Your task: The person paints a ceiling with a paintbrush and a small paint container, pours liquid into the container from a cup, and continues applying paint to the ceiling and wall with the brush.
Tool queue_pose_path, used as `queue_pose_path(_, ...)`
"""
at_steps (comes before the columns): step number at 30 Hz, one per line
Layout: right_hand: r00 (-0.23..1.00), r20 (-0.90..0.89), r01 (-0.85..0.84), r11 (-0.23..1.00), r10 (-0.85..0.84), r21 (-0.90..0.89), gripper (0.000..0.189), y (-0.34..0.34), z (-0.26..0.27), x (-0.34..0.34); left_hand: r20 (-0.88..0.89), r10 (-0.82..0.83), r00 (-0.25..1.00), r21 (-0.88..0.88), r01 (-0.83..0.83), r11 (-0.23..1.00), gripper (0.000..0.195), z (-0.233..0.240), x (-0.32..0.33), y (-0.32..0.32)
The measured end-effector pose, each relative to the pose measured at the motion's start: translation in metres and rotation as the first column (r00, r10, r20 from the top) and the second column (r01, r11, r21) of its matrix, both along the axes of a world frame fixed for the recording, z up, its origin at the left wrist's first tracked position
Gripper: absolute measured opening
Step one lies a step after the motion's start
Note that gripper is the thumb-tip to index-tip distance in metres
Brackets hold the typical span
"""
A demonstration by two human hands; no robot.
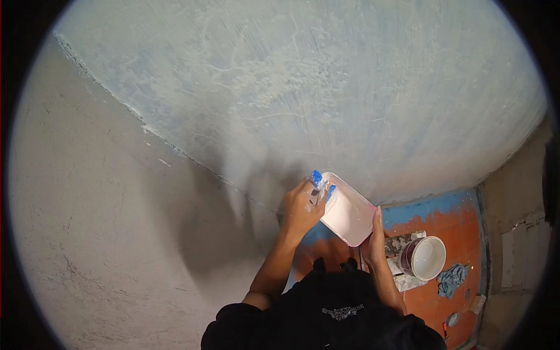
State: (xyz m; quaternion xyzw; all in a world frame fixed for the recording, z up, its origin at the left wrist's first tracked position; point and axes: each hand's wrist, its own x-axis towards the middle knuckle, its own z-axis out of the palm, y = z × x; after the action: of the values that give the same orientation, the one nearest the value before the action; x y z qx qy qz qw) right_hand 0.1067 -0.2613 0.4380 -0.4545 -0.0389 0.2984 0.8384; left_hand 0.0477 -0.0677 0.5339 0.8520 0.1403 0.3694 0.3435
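Note:
My left hand (304, 208) is closed around a paint-smeared tool with blue parts (316, 178), which looks like a paintbrush. Its working end lies over the left side of a rectangular plastic tray (352, 214) holding whitish paint. On the tray's right edge is my right hand (375, 238), gripping it with the thumb along the rim and the other fingers mostly hidden beneath. The tray is tilted in the picture and held close to the wall (284, 96), whose pale coating is streaked and bumpy.
A grey wall (96, 188) meets the pale one at the left. Below at the right, a paint bucket (428, 258) stands on a paint-spotted board or low stand (409, 282). A crumpled cloth (453, 280) and a small round container (453, 319) lie on the orange-and-blue floor (455, 218).

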Motion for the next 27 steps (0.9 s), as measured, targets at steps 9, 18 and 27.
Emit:
queue_pose_path(9,0.997,0.041,0.072,0.997,-0.071,-0.035,0.056,-0.011,-0.014,0.016,0.133,-0.298,0.945,0.223,0.265,0.938,0.018,0.019,0.006,0.005)
queue_pose_path(18,0.983,-0.041,0.179,0.983,-0.177,0.042,0.044,-0.028,0.072,0.021,-0.279,-0.583,0.763,0.655,0.595,0.465,0.036,0.091,0.011,-0.001)
queue_pose_path(27,0.975,-0.007,0.220,0.964,-0.221,0.150,0.050,-0.040,0.099,0.040,-0.423,-0.566,0.708,0.817,0.567,0.099,0.036,0.160,0.050,-0.012)
